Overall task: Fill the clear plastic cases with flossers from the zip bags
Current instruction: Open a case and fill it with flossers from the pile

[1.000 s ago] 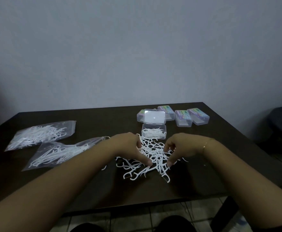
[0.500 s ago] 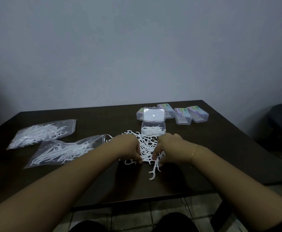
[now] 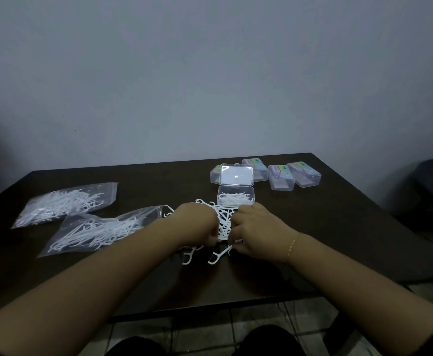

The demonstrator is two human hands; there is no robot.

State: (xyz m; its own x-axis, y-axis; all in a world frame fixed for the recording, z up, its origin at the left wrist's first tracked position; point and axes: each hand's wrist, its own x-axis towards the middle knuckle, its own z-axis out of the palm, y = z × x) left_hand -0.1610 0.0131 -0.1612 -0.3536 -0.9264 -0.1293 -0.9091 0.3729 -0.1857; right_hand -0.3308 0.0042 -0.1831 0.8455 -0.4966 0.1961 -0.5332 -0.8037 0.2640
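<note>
Dark brown matte table (image 3: 338, 227), plain grey wall behind. Loose heap of thin white plastic flossers (image 3: 223, 219), Y-headed with pointed handles, tangled, lying between the two hands. Left hand (image 3: 197, 224) and right hand (image 3: 254, 227) both knuckles-up with fingers curled down and inward onto the heap, bunching it from either side; fingertips mostly tucked under, so exact pinch hard to make out. Two flossers stick out just below the fingertips toward the table's near edge. Thin gold bracelet (image 3: 293, 244) on right wrist.

Just beyond the fingers: open case (image 3: 236, 199), clear rigid plastic, rectangular with rounded corners, lid flipped up, some flossers inside. Beyond and right of that, closed cases (image 3: 295, 176), clear with colourful labels; one partly hidden behind the open lid. Count uncertain.

Left of left hand: zip bag (image 3: 94, 232), glossy crinkled clear film, flossers inside, mouth toward the hand, forearm covers its near corner. Second zip bag (image 3: 66, 204) farther left. Dim lighting, label print unreadable.
</note>
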